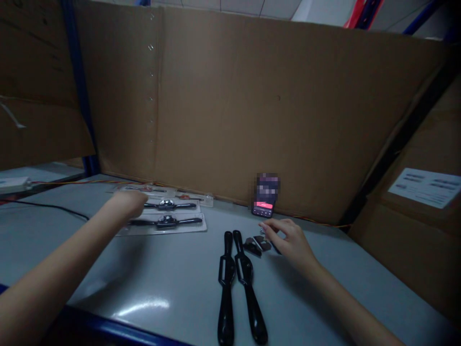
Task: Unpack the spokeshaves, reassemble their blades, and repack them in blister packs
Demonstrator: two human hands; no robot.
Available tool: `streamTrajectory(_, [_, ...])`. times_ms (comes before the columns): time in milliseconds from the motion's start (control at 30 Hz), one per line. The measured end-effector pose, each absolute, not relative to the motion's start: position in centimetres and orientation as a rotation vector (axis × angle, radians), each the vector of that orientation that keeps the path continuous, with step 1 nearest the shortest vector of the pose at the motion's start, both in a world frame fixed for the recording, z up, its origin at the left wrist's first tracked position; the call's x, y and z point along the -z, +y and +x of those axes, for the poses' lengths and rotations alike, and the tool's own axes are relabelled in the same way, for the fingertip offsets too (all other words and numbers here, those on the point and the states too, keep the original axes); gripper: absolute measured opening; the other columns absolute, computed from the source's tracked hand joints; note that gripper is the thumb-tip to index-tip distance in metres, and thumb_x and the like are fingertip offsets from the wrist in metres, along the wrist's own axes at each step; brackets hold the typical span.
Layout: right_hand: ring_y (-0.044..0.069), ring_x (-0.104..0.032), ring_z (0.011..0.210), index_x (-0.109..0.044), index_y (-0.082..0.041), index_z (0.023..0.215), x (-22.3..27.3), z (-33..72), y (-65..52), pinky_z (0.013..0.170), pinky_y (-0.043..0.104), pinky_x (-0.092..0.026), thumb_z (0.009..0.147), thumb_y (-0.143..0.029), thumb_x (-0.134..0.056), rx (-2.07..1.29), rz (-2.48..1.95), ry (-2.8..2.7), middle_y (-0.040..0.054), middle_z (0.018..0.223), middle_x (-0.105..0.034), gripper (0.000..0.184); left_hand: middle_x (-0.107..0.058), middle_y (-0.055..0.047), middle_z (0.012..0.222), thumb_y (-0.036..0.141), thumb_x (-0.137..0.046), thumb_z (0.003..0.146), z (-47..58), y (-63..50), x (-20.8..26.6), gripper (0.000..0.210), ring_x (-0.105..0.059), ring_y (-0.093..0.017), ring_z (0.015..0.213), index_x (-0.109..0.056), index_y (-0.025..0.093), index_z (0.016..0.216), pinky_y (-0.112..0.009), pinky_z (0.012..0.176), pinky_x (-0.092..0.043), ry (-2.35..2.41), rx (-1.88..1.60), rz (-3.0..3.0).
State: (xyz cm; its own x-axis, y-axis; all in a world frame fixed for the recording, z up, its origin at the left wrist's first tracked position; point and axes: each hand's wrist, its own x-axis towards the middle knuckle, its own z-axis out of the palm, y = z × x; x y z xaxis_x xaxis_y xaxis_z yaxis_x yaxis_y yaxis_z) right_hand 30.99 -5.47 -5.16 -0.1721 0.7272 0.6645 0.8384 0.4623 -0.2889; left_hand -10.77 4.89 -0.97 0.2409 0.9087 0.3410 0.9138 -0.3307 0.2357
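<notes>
Far L of frame, mid-height: a white box (14,184), w/ a black cable (54,205) running below it twd the person's L arm. L of ctr, the L hand (131,203) is at the L end of two packs, fingers curled in; tips hidden, so can't tell if they grip anything. Front pack (201,228) & rear pack (196,207) lie flat on the table (173,274), one behind the other, each w/ a dark two-handled tool in it.

Lower ctr: two loose black tools lie side by side, handles running up & down the frame: L tool (226,288) & R tool (249,288), both w/ an open slot mid-body. Just R of their upper ends, dark metal pcs (262,243) lie loose, one partly under the R hand. Behind, R of ctr, a phone (265,194) leans on the cardboard wall (234,110), screen lit, partly blurred out.

R hand (288,238), R of ctr: thumb & index closed tog. on a small shiny pc (262,229), seemingly just above the table; too small to tell its shape. Other fingers half-bent.

Step in hand, judging by this: small-part handling w/ the R hand, L hand prob. busy at the packs. Next move prob. calls for a light, steady pinch on the R (tiny pc, easy to drop) & a path clear of the loose pcs; on the L, a low reach so the packs don't slide.
</notes>
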Motion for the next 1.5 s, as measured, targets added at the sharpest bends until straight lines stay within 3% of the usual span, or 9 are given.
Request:
streamTrajectory(133, [0.020,-0.060,0.068,-0.067,-0.023,0.075,5.1,30.9,-5.6,0.068,0.032,-0.041,0.086,-0.033,-0.048,0.151,-1.326,-1.935,0.0010,0.069,-0.069,0.023,-0.066,-0.015,0.096,0.032,-0.056,0.072,-4.0,6.6,-0.4,0.028,-0.059,-0.032,0.096,-0.059,0.019,0.096,-0.043,0.082,-0.039,-1.571,0.430,-2.425])
streamTrajectory(267, [0.020,-0.059,0.069,-0.067,-0.023,0.076,4.9,30.8,-5.8,0.069,0.032,-0.040,0.086,-0.031,-0.049,0.148,-1.310,-1.942,0.0010,0.068,-0.068,0.023,-0.063,-0.014,0.111,0.035,-0.061,0.073,2.6,8.7,0.6,0.044,-0.055,-0.028,0.107,-0.053,0.019,0.113,-0.039,0.090,-0.035,-1.293,0.286,-2.470])
streamTrajectory(500, [0.019,-0.058,0.069,-0.067,-0.024,0.078,4.6,31.3,-5.9,0.069,0.032,-0.040,0.086,-0.030,-0.051,0.180,-1.269,-1.919,0.0010,0.066,-0.067,0.019,-0.068,-0.014,0.096,0.027,-0.068,0.068,7.7,12.7,2.0,0.044,-0.064,-0.026,0.088,-0.058,0.019,0.109,-0.030,0.070,-0.044,-1.056,-0.010,-2.546])
streamTrajectory(700, [0.019,-0.057,0.070,-0.067,-0.024,0.075,4.4,31.5,-6.0,0.068,0.031,-0.040,0.086,-0.031,-0.050,0.170,-1.255,-1.890,0.0013,0.065,-0.066,0.021,-0.068,-0.012,0.095,0.021,-0.070,0.062,8.5,13.6,1.9,0.054,-0.065,-0.025,0.085,-0.055,0.021,0.114,-0.029,0.069,-0.045,-0.947,-0.122,-2.564])
streamTrajectory(867, [0.017,-0.056,0.066,-0.067,-0.022,0.077,4.2,31.4,-6.1,0.069,0.031,-0.039,0.087,-0.029,-0.049,0.184,-1.238,-1.909,0.0008,0.066,-0.066,0.021,-0.064,-0.014,0.103,0.011,-0.064,0.064,9.0,12.9,3.1,0.059,-0.062,-0.027,0.092,-0.048,0.019,0.120,-0.037,0.075,-0.045,-0.942,-0.033,-2.500])
streamTrajectory(967, [0.016,-0.055,0.065,-0.067,-0.021,0.077,4.2,31.4,-6.1,0.069,0.031,-0.038,0.087,-0.028,-0.050,0.196,-1.228,-1.913,0.0005,0.066,-0.066,0.021,-0.061,-0.020,0.104,0.007,-0.056,0.070,9.3,12.6,4.2,0.048,-0.059,-0.032,0.093,-0.048,0.013,0.118,-0.043,0.072,-0.046,-1.001,0.078,-2.404])
streamTrajectory(1100, [0.016,-0.054,0.064,-0.067,-0.021,0.077,4.1,31.5,-6.1,0.068,0.031,-0.038,0.086,-0.026,-0.050,0.202,-1.225,-1.912,0.0001,0.065,-0.066,0.020,-0.060,-0.019,0.097,0.004,-0.042,0.080,9.3,12.6,5.2,0.028,-0.059,-0.029,0.090,-0.055,0.010,0.105,-0.037,0.067,-0.047,-1.029,0.195,-2.339])
streamTrajectory(1300, [0.016,-0.055,0.065,-0.067,-0.020,0.078,4.0,31.5,-6.3,0.069,0.030,-0.037,0.085,-0.023,-0.052,0.207,-1.216,-1.913,-0.0005,0.066,-0.067,0.016,-0.060,-0.017,0.102,0.008,-0.040,0.086,9.3,12.2,4.2,0.029,-0.057,-0.027,0.095,-0.051,0.011,0.112,-0.034,0.068,-0.048,-0.925,0.360,-2.305])
streamTrajectory(1500, [0.016,-0.055,0.065,-0.067,-0.020,0.078,4.0,31.3,-6.3,0.069,0.030,-0.037,0.085,-0.023,-0.052,0.194,-1.211,-1.914,-0.0007,0.066,-0.066,0.016,-0.056,-0.016,0.119,0.011,-0.043,0.087,9.8,10.7,1.0,0.031,-0.049,-0.024,0.113,-0.047,0.012,0.118,-0.036,0.088,-0.043,-0.783,0.544,-2.267])
